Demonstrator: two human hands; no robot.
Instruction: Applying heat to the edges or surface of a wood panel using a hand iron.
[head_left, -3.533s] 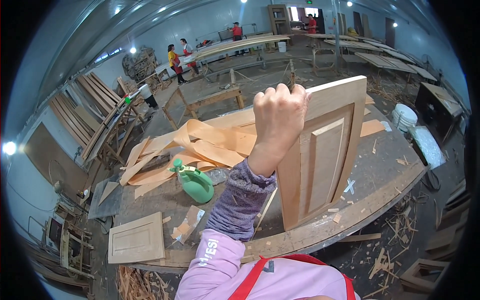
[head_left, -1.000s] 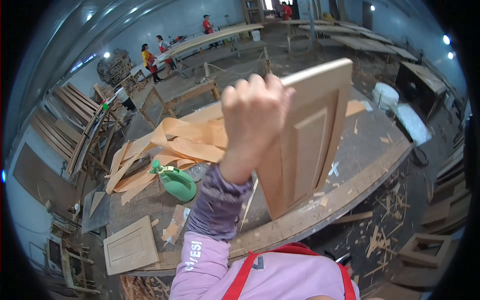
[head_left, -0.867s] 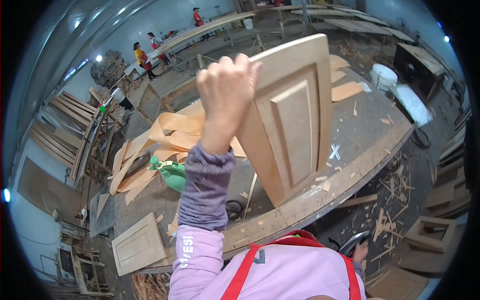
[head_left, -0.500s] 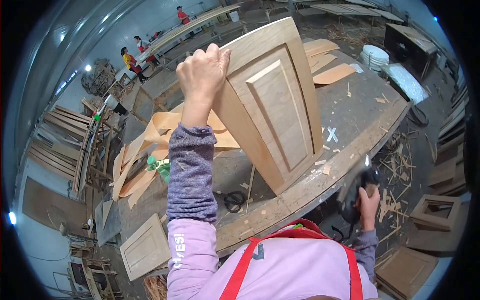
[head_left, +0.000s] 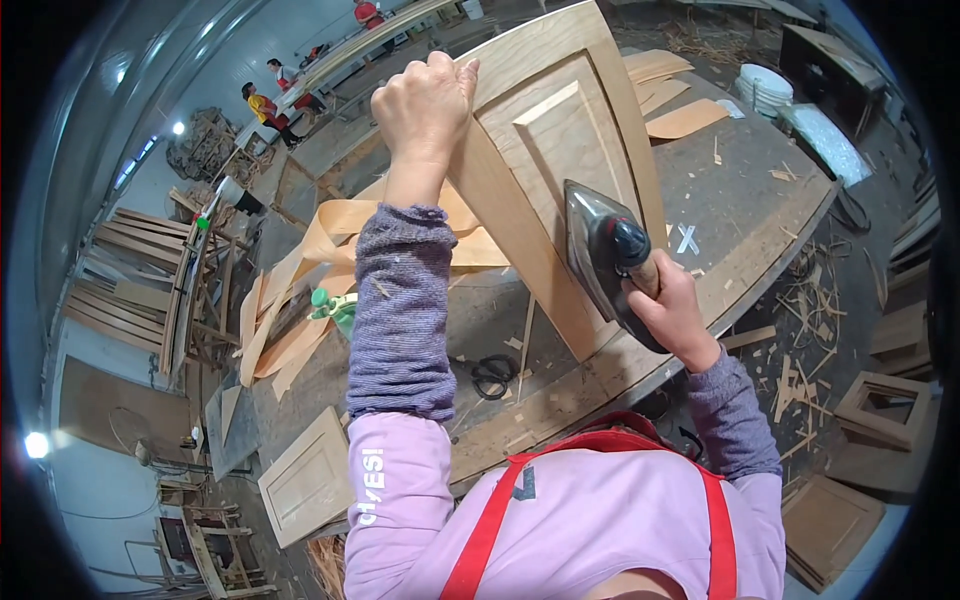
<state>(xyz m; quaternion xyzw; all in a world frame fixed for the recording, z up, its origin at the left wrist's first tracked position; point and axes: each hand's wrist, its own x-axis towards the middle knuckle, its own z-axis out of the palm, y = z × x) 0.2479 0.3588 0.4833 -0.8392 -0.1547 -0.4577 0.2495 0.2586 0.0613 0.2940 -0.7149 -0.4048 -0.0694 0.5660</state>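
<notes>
A pale wooden cabinet door (head_left: 550, 130) with a raised centre panel stands tilted on its lower end on the worktable (head_left: 740, 220). My left hand (head_left: 425, 110) is closed round its upper left edge. In my right hand (head_left: 668, 312) is the handle of a clothes iron (head_left: 597, 250), its pointed tip turned up the door. The iron lies over the lower part of the panel; whether its sole touches the wood is hidden. Left of the door are curled veneer strips (head_left: 330, 240) and a green spray bottle (head_left: 335, 308).
A smaller panelled door (head_left: 308, 478) lies at the table's near left edge, and a black cord loop (head_left: 492, 376) near the front. White buckets (head_left: 764, 88) stand at the far right. Offcuts (head_left: 800, 370) litter the floor at right. Several people are in the background.
My right hand has brought the iron up from beside the table's front edge to in front of the door's panel. My left hand keeps its hold on the door.
</notes>
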